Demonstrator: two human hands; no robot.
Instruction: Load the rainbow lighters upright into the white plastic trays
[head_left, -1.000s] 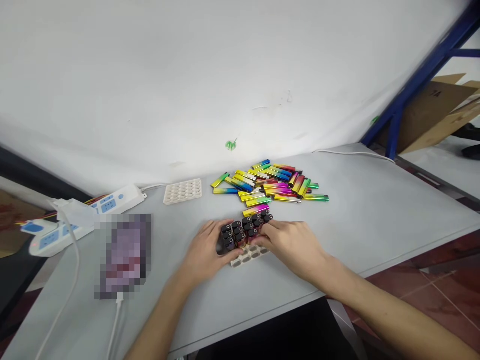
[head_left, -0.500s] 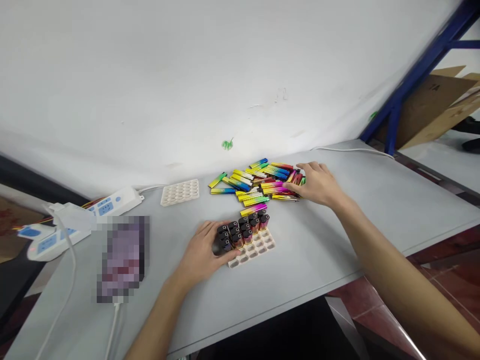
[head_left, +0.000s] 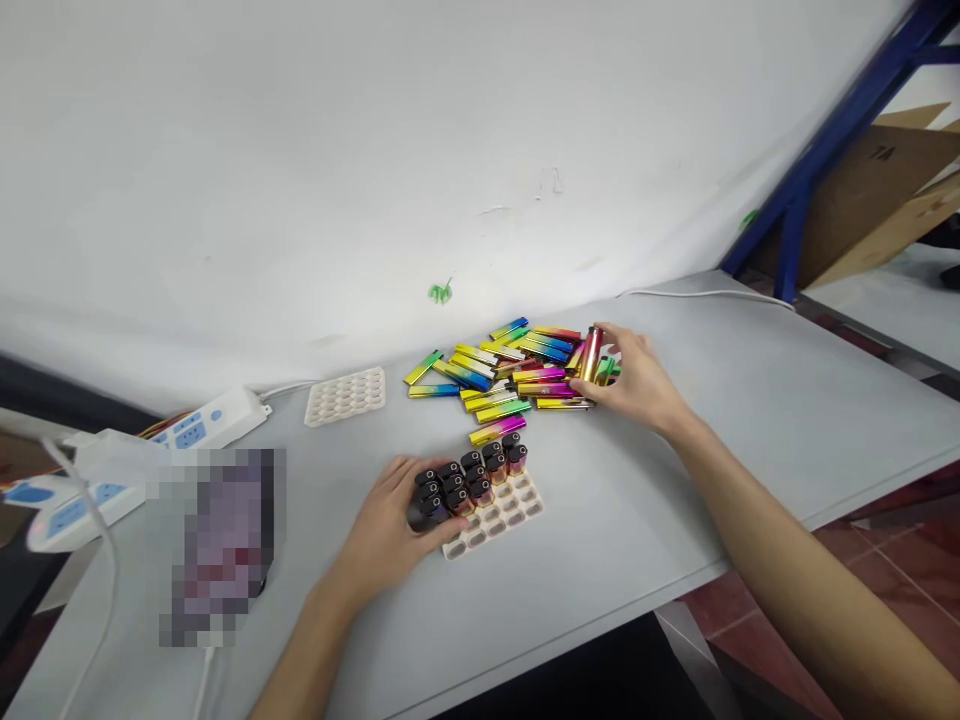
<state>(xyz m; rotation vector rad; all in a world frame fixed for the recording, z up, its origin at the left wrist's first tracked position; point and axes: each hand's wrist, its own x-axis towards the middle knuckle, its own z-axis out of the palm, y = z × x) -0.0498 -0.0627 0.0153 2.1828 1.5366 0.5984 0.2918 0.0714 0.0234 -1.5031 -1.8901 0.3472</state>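
A cream tray with oval slots (head_left: pixel 499 522) lies on the grey table. Several black-topped lighters (head_left: pixel 478 480) stand upright in its far rows, while nearer slots hold nothing. My left hand (head_left: pixel 394 525) wraps round the left end of these lighters, thumb at the tray's near side. Behind the tray is a loose pile of shiny yellow, blue, pink and green lighters (head_left: pixel 487 410). At the pile's right end my right hand (head_left: pixel 634 380) grips a red-and-gold lighter (head_left: pixel 592 355) between thumb and fingers, tilted nearly upright. A green lighter shows behind its fingers.
A second slotted tray (head_left: pixel 345 396) lies near the wall. White power strips (head_left: pixel 187 435) and a blurred, pixelated object (head_left: pixel 225 550) with a white cable are at the left. Blue metal framing (head_left: pixel 791 240) and cardboard boxes (head_left: pixel 862 195) stand at the right.
My right hand has taken hold of the red-and-gold lighter and raised it nearly upright at the pile. My left hand stays round the standing lighters. The camera view has shifted slightly.
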